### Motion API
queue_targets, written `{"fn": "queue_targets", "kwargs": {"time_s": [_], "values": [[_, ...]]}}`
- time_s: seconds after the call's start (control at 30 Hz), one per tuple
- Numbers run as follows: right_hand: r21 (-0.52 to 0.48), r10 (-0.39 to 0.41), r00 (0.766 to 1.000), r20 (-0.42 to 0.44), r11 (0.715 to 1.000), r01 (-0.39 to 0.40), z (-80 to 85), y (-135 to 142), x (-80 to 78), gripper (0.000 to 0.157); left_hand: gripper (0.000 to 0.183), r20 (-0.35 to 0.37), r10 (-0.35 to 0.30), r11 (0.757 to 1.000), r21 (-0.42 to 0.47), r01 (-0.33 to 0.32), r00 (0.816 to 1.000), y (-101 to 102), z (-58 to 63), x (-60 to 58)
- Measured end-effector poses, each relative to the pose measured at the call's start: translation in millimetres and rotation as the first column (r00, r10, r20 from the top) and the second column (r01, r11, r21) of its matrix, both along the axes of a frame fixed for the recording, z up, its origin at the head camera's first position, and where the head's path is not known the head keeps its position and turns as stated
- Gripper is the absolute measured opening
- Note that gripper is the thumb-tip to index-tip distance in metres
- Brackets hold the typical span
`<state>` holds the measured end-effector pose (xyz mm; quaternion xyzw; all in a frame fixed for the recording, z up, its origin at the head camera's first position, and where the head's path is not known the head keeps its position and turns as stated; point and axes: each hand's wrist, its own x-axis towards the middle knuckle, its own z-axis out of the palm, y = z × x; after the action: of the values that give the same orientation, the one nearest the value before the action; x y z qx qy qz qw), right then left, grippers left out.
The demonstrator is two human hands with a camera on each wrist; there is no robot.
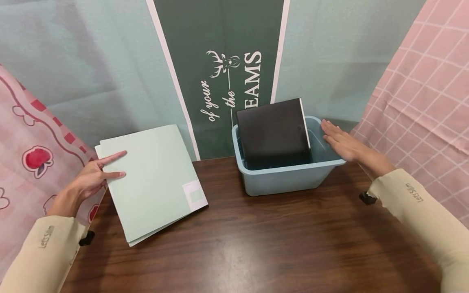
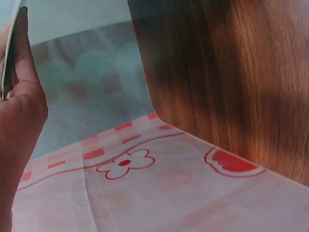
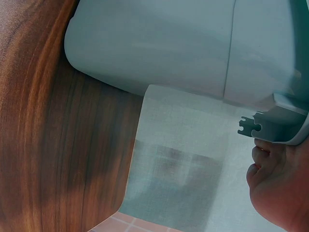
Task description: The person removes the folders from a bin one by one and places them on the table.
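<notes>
At the left of the head view, my left hand [image 1: 89,177] grips a pale mint file folder [image 1: 154,175] by its left edge. Thumb and forefinger lie across the cover, the other fingers behind it. A white label marks the folder's lower right corner; a second pale edge shows behind the cover. My right hand [image 1: 342,144] rests at the right rim of a blue plastic bin [image 1: 282,181], its fingers straight along it. In the right wrist view the fingers [image 3: 263,157] are right at the rim's underside. A black binder [image 1: 272,134] leans tilted inside the bin.
The brown wooden table [image 1: 227,244] runs in front of both. Behind it hangs a grey-green cloth [image 1: 121,61] with a dark printed band. A pink patterned cloth [image 1: 36,122] borders the left side, a pink checked one [image 1: 436,101] the right.
</notes>
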<state>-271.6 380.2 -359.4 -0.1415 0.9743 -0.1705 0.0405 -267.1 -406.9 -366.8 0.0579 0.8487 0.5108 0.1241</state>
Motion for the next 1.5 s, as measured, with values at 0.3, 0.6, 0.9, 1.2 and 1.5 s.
{"fn": "queue_targets", "kwargs": {"time_s": [0.3,0.6,0.9,1.2,1.5], "values": [[0.002,-0.015,1.000,-0.020,1.000,0.015,-3.9,-3.5,6.0,0.066,0.079,0.056,-0.082,0.992,-0.087,0.087,0.995,-12.4,-9.9,-13.7],[0.014,-0.011,1.000,-0.024,1.000,0.012,-4.2,-6.4,9.5,0.064,0.080,0.084,-0.116,0.976,-0.174,0.129,0.990,-25.1,-19.4,-25.6],[0.024,-0.043,0.999,0.002,0.999,0.043,-2.6,-13.6,15.3,0.066,0.087,0.103,-0.130,0.971,-0.186,0.148,0.986,-32.3,-24.5,-36.9],[0.032,-0.069,0.998,-0.006,0.997,0.069,-4.9,-15.7,16.9,0.067,0.077,0.053,-0.062,0.945,-0.319,0.076,0.997,-42.6,-34.6,-37.3],[0.029,-0.083,0.996,-0.021,0.996,0.084,-6.8,-19.8,20.5,0.066,0.083,0.053,-0.079,0.926,-0.365,0.093,0.995,-42.5,-33.3,-40.0]]}}
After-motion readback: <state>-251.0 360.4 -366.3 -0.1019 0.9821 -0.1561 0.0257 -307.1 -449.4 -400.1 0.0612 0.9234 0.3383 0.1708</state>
